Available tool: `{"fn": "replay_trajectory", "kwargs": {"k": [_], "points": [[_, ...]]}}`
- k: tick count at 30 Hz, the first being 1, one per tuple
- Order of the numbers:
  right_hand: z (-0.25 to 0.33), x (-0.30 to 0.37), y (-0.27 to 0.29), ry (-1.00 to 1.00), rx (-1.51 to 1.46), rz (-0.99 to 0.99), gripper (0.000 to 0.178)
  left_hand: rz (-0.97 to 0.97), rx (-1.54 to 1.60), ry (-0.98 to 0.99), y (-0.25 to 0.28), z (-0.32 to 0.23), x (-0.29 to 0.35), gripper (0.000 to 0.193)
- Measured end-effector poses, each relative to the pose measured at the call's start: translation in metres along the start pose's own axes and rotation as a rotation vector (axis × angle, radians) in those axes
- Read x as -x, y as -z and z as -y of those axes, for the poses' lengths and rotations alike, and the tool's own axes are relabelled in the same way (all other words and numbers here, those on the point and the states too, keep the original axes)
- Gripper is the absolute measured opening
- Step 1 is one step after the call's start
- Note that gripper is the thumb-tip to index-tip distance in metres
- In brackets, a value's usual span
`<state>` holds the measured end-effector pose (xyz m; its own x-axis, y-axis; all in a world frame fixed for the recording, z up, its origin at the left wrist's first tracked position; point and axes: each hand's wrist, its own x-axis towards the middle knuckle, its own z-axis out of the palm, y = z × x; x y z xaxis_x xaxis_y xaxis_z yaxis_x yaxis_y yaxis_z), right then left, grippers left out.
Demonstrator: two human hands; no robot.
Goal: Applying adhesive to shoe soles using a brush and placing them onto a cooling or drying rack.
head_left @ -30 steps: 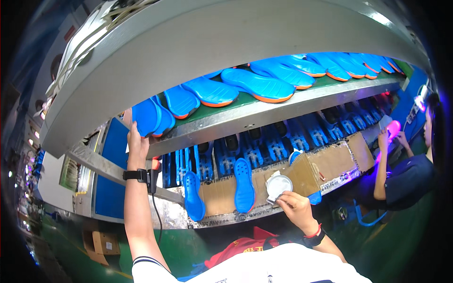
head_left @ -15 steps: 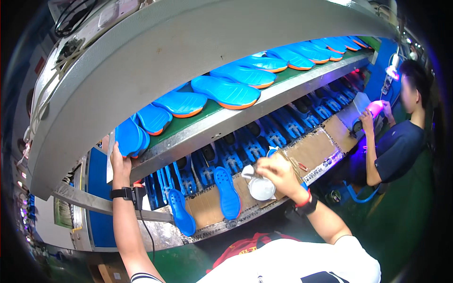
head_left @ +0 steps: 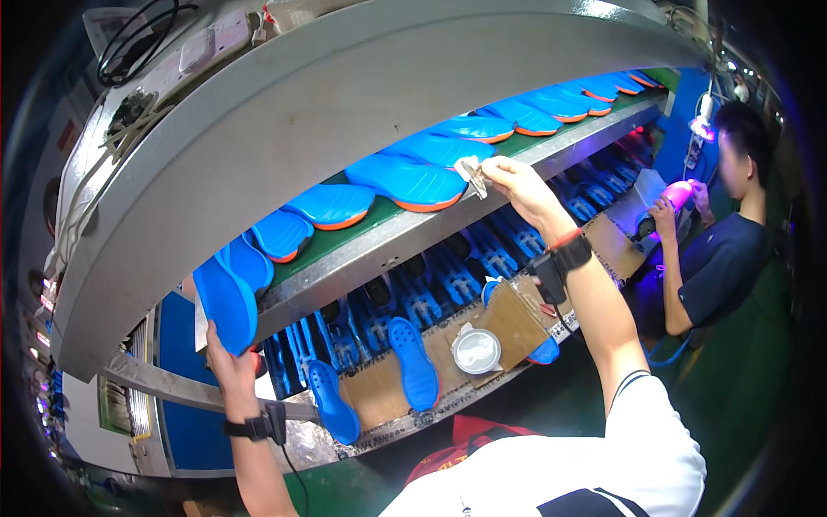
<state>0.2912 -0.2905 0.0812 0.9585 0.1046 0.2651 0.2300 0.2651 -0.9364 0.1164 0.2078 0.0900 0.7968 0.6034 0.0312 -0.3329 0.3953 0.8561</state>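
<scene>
My left hand (head_left: 233, 362) grips the lower end of a blue shoe sole (head_left: 226, 297) with an orange edge, at the left end of the green conveyor belt (head_left: 303, 248). Another blue sole lies just behind it. Raised over the metal rail in front of the belt, my right hand (head_left: 527, 191) pinches a small crumpled whitish piece (head_left: 471, 175), perhaps cloth. A white cup (head_left: 476, 351) with white contents stands on the cardboard-covered ledge below. To its left lie two flat blue pieces with holes at one end, one (head_left: 415, 366) near the cup and one (head_left: 332, 403) farther left.
Several blue soles line the belt under a curved grey machine hood (head_left: 284, 112). Below the metal rail (head_left: 405, 246) is a row of blue slipper-like parts (head_left: 422, 297). A brown cardboard piece (head_left: 514, 323) lies beside the cup. At right, a co-worker (head_left: 715, 258) holds a pink-lit item.
My left hand has drawn the sole down and toward me, off the belt's end. My right hand has risen from the cup to the belt with the whitish piece.
</scene>
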Motion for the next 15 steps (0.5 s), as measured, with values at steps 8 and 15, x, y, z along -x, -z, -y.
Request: {"fn": "replay_trajectory", "kwargs": {"k": [8, 15], "points": [[-0.005, -0.039, 0.019, -0.276, -0.330, 0.087, 0.028, 0.056, 0.081, 0.087, 0.004, 0.013, 0.083, 0.041], [-0.022, -0.069, 0.026, -0.233, -0.393, 0.023, 0.031, 0.017, 0.138, 0.087, 0.003, 0.018, 0.121, 0.037]]}}
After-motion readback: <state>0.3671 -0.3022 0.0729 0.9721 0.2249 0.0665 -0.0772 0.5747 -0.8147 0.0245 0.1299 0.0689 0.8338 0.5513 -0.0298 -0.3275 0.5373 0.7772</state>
